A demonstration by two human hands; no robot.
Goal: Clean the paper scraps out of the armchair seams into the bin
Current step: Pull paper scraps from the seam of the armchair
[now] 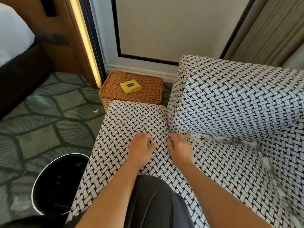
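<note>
Work looks barely begun, we judge: pale shredded paper scraps (233, 140) fill the seam of the white armchair with black basket-weave pattern (230, 96). What the round black metal-rimmed bin (54, 175) holds we cannot make out. Our left hand (141, 146) rests loosely curled on the seat (131, 119), nothing seen in it. Our right hand (180, 146) curls at the seam's front end; whether it pinches paper we cannot tell. The scraps run from its one o'clock away toward three; the bin sits at the left hand's seven o'clock.
</note>
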